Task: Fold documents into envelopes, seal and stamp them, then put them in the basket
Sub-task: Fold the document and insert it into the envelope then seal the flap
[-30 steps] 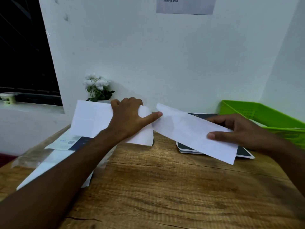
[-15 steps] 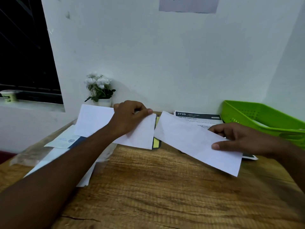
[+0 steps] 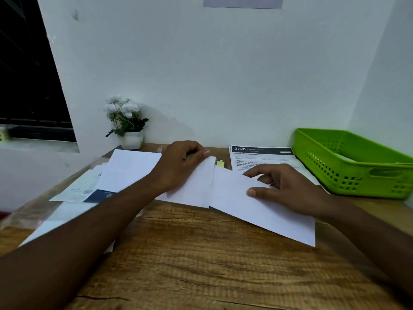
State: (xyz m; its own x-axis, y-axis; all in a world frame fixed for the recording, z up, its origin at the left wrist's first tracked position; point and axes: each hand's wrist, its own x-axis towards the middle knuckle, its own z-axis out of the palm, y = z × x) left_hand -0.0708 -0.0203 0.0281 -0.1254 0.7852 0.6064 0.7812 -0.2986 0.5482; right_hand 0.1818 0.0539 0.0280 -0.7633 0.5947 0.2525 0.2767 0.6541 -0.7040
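- Left hand [image 3: 181, 162] pinches the flat white paper sheet [image 3: 134, 168], back left of the wooden desk [image 3: 201, 253].
- Right hand [image 3: 288, 189], apart from it, grips the long white folded paper [image 3: 257, 213]; its long axis runs back-centre to front-right.
- Green perforated plastic basket [image 3: 348, 173], back right corner, lies nearer the right hand.

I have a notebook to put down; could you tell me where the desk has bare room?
Bare wood at the near edge, before left hand, right hand and sheet. Crowded behind: papers left, form and basket right.

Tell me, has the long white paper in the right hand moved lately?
Yes. The long white paper slid toward the person, uncovering the printed form.
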